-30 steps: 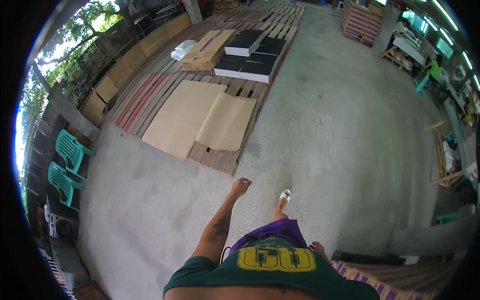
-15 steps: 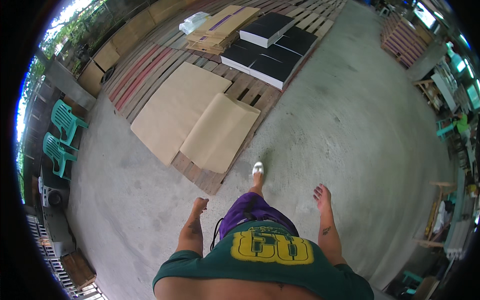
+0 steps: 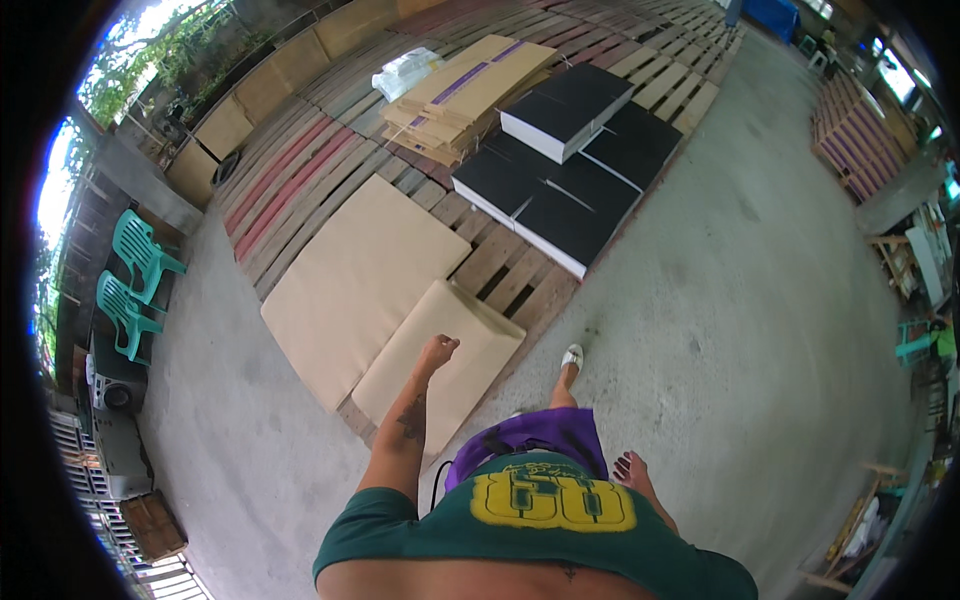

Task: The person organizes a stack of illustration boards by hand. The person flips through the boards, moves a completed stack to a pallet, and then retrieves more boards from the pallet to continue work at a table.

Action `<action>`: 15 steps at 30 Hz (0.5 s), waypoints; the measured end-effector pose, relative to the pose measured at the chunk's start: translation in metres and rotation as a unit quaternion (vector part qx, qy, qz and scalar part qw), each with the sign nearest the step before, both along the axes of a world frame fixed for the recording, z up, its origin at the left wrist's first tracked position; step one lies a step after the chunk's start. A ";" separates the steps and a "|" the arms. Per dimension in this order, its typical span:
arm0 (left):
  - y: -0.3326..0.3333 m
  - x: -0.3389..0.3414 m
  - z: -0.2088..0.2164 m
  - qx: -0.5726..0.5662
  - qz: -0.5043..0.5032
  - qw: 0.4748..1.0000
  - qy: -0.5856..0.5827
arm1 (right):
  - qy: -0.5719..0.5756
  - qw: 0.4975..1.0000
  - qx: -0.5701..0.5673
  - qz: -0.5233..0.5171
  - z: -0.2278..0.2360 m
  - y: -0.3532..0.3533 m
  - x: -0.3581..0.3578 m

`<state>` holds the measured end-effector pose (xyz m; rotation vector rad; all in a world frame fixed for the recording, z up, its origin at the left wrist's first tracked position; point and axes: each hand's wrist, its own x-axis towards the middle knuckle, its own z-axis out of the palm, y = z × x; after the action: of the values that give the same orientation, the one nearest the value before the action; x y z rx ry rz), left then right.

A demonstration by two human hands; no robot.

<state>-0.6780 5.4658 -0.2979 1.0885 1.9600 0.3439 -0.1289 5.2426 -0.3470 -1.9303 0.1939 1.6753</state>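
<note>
My left hand (image 3: 438, 352) swings forward above a folded sheet of brown paper (image 3: 470, 325), its fingers loosely curled with nothing seen in them. Whether it touches the paper is hard to tell; it seems to hang over it. A larger brown sheet (image 3: 365, 270) lies flat just left of the folded one, both on the near end of a wooden pallet platform (image 3: 545, 290). Low beside my purple shorts, my right hand (image 3: 630, 470) hangs with its fingers apart, holding nothing. One light-coloured shoe (image 3: 572, 358) shows on the concrete ahead of me.
Black-topped stacks with white sides (image 3: 560, 190) sit farther along the pallets, beside flattened cardboard (image 3: 480, 85) and a white plastic bundle (image 3: 405, 75). Green plastic chairs (image 3: 140, 255) stand at left. Concrete floor (image 3: 740, 330) runs along the right, with a slatted wooden stack (image 3: 855, 140) beyond.
I have stepped forward along the pallets, so the black stacks look nearer. My left hand has swung forward over the folded paper; my right hand has dropped back toward my side.
</note>
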 end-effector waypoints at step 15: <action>0.349 -0.051 0.019 -0.034 0.072 0.997 0.001 | -0.010 0.982 0.156 0.102 0.020 0.603 0.009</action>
<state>-0.7286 5.8150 -0.2785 0.9070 2.0413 0.3506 -0.1195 5.8453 -0.3274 -1.7751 -0.2685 1.6963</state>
